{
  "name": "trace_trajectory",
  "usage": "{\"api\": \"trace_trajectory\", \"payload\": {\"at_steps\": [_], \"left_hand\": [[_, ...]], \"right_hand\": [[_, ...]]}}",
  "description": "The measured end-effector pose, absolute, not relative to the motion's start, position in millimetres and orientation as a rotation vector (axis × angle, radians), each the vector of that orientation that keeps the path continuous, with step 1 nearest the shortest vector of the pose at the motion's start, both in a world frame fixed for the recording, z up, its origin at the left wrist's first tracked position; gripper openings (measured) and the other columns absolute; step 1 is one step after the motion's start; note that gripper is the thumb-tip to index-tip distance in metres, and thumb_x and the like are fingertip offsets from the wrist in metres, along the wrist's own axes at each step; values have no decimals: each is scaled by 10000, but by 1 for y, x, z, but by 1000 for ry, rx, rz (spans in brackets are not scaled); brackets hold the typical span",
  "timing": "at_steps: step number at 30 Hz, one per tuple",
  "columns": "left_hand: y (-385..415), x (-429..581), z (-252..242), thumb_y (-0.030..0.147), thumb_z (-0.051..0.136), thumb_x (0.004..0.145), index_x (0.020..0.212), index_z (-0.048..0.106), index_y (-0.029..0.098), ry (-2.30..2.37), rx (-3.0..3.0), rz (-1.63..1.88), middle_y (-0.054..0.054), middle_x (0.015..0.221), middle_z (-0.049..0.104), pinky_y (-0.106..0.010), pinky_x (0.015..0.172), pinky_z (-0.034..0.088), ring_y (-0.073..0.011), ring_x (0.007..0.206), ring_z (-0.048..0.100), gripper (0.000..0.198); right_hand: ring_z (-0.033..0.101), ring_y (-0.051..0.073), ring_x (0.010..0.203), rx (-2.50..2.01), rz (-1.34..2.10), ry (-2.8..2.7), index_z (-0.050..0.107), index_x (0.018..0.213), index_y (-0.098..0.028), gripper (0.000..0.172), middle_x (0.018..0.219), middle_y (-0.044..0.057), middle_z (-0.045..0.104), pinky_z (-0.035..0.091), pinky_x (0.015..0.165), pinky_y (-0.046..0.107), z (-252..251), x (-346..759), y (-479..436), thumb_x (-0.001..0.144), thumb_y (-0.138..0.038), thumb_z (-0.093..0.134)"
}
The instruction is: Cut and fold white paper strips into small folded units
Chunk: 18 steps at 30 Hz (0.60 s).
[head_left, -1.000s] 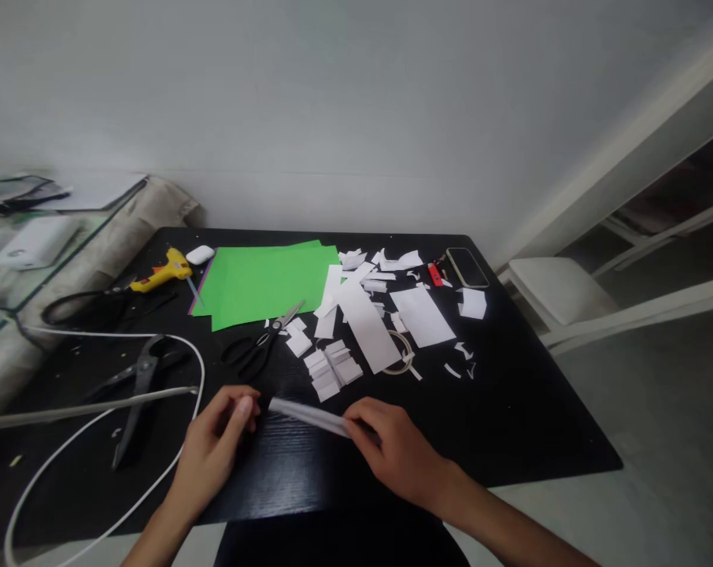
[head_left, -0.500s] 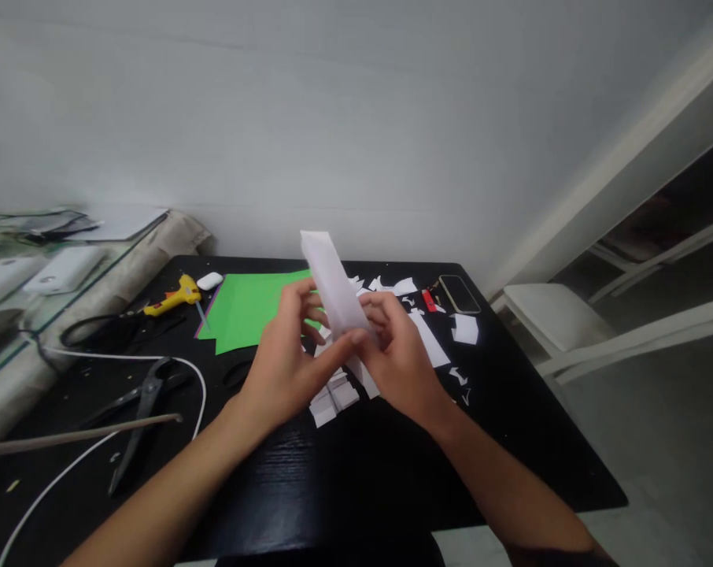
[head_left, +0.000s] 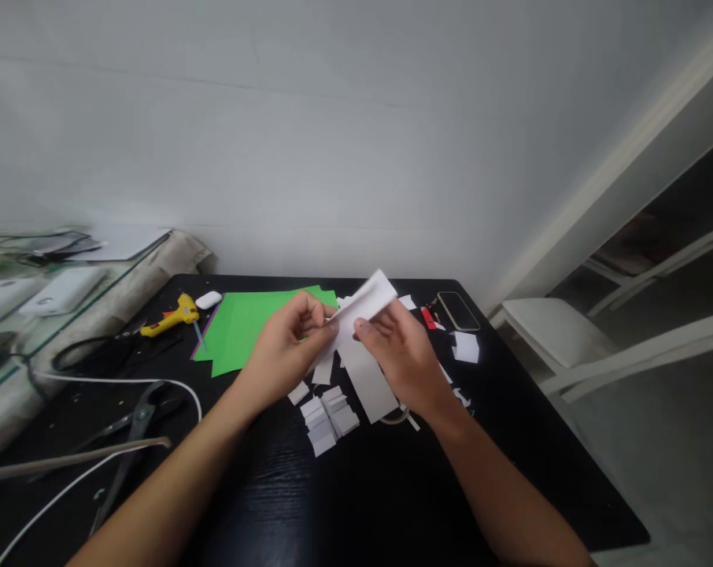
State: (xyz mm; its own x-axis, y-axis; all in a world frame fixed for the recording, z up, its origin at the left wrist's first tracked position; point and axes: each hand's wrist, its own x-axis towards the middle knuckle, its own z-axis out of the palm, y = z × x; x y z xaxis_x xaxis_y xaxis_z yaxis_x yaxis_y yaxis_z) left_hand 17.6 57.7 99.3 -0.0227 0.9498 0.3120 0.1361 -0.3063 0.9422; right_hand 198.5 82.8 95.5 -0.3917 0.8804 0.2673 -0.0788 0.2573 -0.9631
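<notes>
A folded white paper strip (head_left: 368, 298) is raised above the black table, its upper end angled to the right. My left hand (head_left: 294, 339) pinches its left edge between thumb and curled fingers. My right hand (head_left: 400, 346) grips the right side, thumb on the front and fingers behind. Just below the hands lies a longer white paper strip (head_left: 371, 386); whether it joins the held piece is unclear. A folded white paper piece with creases (head_left: 330, 421) rests on the table in front of my left hand.
Green sheets (head_left: 238, 323), a yellow glue gun (head_left: 176, 315), pliers (head_left: 135, 425) and white cables are on the left. At the right are a phone (head_left: 459, 312), a red object (head_left: 428, 318) and paper scraps. A white chair (head_left: 554, 331) stands beyond the table (head_left: 545, 472).
The held paper has swung from leaning left to leaning right and sits lower. Both hands have shifted their grip on it, and more of the table papers shows. The view has tilted slightly up.
</notes>
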Motion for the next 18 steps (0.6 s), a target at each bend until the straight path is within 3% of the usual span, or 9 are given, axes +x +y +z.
{"api": "trace_trajectory", "payload": {"at_steps": [3,6,10,13,18], "left_hand": [[56,16,101,287,696,888,852,488,225,1102,1464,1354,33,747,619,-203,466,407,-85,544,542,220],[55,11,102,347,690,905,1009,524,236,1085,1440,1222,32,707,657,-214,435,423,-115,504,591,225],[53,6,106,378,651,926,1093,554,218,1062,1469,1052,-64,853,784,-273,529,536,-193,669,729,251],[53,6,108,364,644,930,1095,560,210,1025,1465,1016,-76,850,790,-300,561,557,-207,689,738,241],[52,5,108,349,632,950,1098,571,225,988,1481,897,-38,792,765,-274,548,529,-167,620,691,202]], "right_hand": [[691,254,1168,-728,1242,-1578,539,1251,-243,377,1253,102,692,607,988,428,98,207,85,977,-470,665],[674,270,1215,-684,1173,-1580,417,1434,-312,560,1378,100,628,616,1003,444,103,216,87,964,-457,686],[658,290,1249,-575,1184,-1646,367,1512,-382,755,1472,75,559,614,1025,468,110,226,88,891,-324,793],[659,285,1246,-599,1215,-1680,431,1491,-372,704,1463,67,563,616,1026,469,111,227,90,889,-277,784],[711,218,1054,-666,1258,-1631,619,1232,-301,362,1263,44,658,652,923,405,107,222,92,899,-292,761]]}}
